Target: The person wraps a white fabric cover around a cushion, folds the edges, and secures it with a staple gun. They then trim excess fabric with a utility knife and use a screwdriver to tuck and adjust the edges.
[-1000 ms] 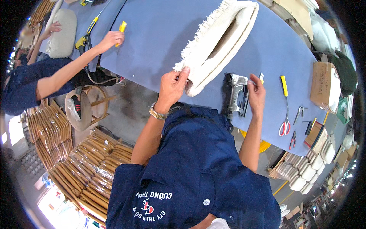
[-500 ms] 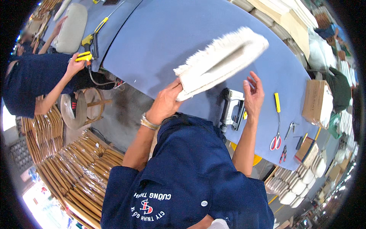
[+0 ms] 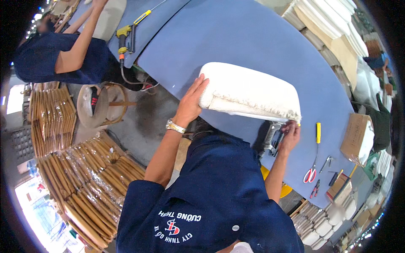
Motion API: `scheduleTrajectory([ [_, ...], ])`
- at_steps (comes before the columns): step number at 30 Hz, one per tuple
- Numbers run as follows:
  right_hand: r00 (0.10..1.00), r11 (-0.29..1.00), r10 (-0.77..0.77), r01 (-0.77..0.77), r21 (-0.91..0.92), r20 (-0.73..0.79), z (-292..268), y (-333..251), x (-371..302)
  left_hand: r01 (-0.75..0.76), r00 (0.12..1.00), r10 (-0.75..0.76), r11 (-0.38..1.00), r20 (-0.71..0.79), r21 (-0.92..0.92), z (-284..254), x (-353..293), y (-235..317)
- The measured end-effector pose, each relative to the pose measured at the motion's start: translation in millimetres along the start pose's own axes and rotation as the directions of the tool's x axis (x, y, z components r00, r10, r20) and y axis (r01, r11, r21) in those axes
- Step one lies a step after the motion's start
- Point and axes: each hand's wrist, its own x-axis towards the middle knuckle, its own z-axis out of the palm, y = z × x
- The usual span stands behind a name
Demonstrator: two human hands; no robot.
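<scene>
A white upholstered cushion pad (image 3: 249, 86) is held up over the blue table, its frayed cloth edge facing me along the lower side. My left hand (image 3: 190, 104) grips its left end, with the fingers lying along the outer face. At its lower right corner, the fingers of my right hand (image 3: 291, 135) are closed on the frayed edge, slightly blurred. Close beside that hand a silver and black staple gun (image 3: 268, 138) lies on the table, partly hidden by the hand.
To the right lie a yellow-handled screwdriver (image 3: 318, 133), red-handled scissors (image 3: 310, 175) and pliers (image 3: 315, 189), near a cardboard box (image 3: 356, 137). At left, a co-worker (image 3: 63, 59) stands by another staple gun (image 3: 122, 38). Wrapped wooden parts (image 3: 80, 185) are stacked lower left.
The cushion has turned from a slanted, edge-on pose to lie broadside. My right hand has moved from open beside it to its corner. The co-worker has let go of the yellow staple gun.
</scene>
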Motion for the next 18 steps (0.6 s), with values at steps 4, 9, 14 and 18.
scheduleTrajectory([
  [4, 0.992, 0.674, -0.127, 0.082, -0.734, -0.005, -40, 66, -13, -0.06, 0.994, 0.057, 0.998, 0.089, 0.027, -1, 21, -8],
  [9, 0.982, 0.498, -0.182, 0.13, -0.858, 0.042, 43, 16, -44, -0.126, 0.984, 0.106, 0.983, 0.144, 0.136, -24, 49, -41],
  [14, 0.998, 0.597, 0.002, -0.052, -0.8, -0.064, 46, -8, -75, -0.177, 0.951, 0.168, 0.984, 0.261, 0.012, -38, 95, -54],
  [18, 0.98, 0.705, -0.16, 0.029, -0.708, -0.12, 26, -43, -115, -0.159, 0.95, 0.174, 0.984, 0.26, -0.076, -41, 100, -66],
])
